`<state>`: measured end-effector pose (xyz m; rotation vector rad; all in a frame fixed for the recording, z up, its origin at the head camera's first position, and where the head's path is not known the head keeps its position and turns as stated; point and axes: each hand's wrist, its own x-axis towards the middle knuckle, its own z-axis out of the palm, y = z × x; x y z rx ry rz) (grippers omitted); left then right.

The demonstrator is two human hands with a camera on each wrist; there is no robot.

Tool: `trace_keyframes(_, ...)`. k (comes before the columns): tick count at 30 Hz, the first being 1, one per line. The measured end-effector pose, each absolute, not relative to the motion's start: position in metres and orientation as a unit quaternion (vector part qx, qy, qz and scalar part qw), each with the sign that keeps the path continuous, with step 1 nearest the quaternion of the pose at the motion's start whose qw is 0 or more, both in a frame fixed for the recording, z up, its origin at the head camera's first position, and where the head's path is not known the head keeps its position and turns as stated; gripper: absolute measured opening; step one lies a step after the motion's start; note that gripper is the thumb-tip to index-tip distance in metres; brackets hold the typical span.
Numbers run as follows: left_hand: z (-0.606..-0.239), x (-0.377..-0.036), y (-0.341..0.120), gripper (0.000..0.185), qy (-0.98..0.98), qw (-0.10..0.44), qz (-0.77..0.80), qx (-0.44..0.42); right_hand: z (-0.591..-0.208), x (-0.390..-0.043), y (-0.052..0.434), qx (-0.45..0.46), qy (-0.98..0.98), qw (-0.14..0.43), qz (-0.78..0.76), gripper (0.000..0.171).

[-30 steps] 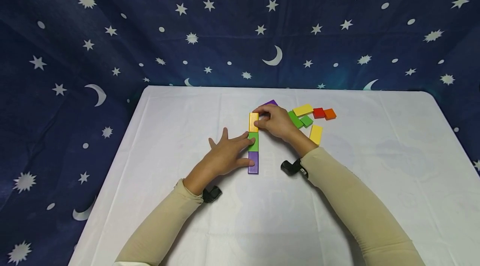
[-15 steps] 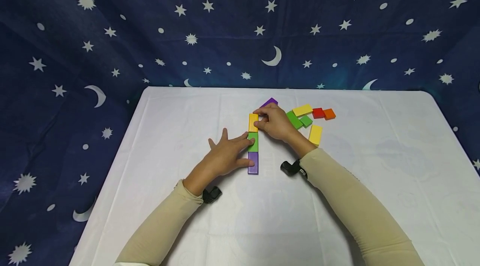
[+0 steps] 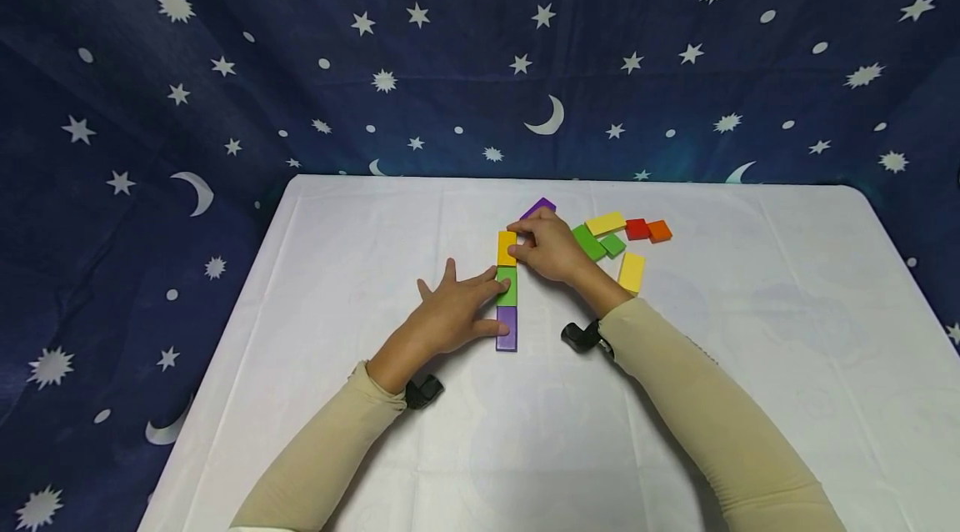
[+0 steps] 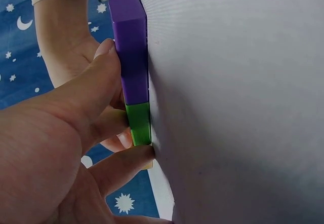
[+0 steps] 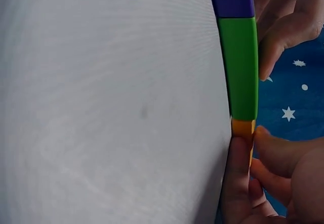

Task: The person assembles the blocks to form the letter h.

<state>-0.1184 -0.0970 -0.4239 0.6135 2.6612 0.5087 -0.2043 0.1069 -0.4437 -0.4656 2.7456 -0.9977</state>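
A purple block (image 3: 507, 330), a green block (image 3: 507, 296) and a yellow block (image 3: 506, 248) lie end to end in a straight row on the white table. My left hand (image 3: 448, 313) is spread from the left, its thumb on the purple block and a fingertip on the green one. In the left wrist view another finger touches the table side of the row near the green block's far end. My right hand (image 3: 553, 248) pinches the yellow block between thumb and fingers at the row's far end. The yellow block meets the green one, seen in the right wrist view.
Behind my right hand lies another purple block (image 3: 538, 208), partly hidden. To the right are green pieces (image 3: 588, 243), yellow blocks (image 3: 632, 272), a red piece (image 3: 637, 229) and an orange piece (image 3: 660, 231). A blue starry cloth (image 3: 450, 48) hangs behind the table.
The yellow block in my right fingers looks slightly shorter and less shiny than before, its far end a little nearer. My left hand stays in place on the row.
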Motion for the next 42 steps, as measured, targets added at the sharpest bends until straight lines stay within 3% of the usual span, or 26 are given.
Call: trace_keyframes(42, -0.4245, -0.1175, -0.0974, 0.071, 0.943, 0.172, 0.184, 0.218, -0.4421, -0.2064, 0.1122, -0.163, 0.914, 0.116, -0.352, 0.042)
